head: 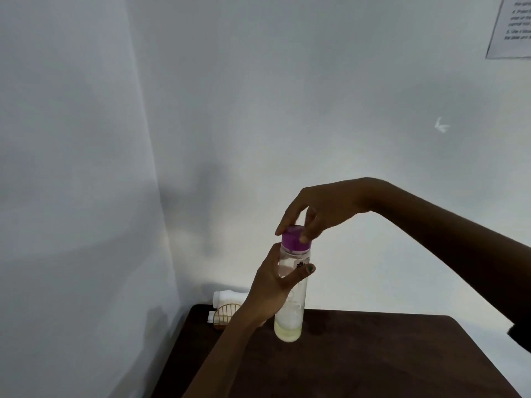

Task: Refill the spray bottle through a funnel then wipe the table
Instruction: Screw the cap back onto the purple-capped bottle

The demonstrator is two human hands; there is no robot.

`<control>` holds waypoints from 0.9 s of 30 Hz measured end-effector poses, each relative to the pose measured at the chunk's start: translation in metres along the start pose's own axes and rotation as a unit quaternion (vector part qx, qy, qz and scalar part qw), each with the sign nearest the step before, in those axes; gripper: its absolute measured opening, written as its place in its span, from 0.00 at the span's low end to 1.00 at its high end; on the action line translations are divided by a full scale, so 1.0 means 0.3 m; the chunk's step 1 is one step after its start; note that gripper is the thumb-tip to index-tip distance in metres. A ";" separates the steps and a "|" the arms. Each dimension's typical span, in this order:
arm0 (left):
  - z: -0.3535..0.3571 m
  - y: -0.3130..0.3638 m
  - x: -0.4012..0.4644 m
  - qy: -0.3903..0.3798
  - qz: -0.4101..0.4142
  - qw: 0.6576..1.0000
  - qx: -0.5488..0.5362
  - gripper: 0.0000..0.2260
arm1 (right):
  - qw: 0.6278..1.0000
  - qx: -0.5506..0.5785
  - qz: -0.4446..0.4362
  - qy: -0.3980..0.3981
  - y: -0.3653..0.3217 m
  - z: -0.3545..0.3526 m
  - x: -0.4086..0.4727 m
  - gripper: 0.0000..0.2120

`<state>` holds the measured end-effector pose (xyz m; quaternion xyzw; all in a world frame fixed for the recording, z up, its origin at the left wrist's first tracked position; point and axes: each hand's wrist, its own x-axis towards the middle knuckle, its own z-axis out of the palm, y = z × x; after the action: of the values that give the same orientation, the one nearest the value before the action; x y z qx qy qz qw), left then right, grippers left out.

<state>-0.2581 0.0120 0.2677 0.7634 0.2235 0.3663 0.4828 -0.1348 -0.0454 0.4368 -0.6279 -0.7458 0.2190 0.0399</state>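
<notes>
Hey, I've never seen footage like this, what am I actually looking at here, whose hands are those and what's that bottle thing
There is no machine here. A person wears a camera on the head, so this one picture looks forward and down at their own two hands. The left hand grips a clear bottle around its middle; a little pale liquid sits at the bottom. The right hand pinches its purple cap from above. Below is a dark wooden table in a corner of white walls. At its far edge stands a small gold wire holder with folded white cloth behind it.

Dim, soft light is being cast; a faint shadow is being thrown on the pale grey wall (pixel 201 196) left of the grip. Edges are being bent and softly blurred.
</notes>
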 end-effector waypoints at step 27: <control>0.001 -0.029 -0.011 -0.001 -0.015 1.000 -0.007 0.27 | 1.000 -0.025 -0.013 0.006 0.018 0.025 0.002 0.17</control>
<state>-0.2598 0.0133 0.2587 0.7569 0.2325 0.3599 0.4935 -0.1323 -0.0462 0.4279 -0.6204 -0.7588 0.1957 0.0313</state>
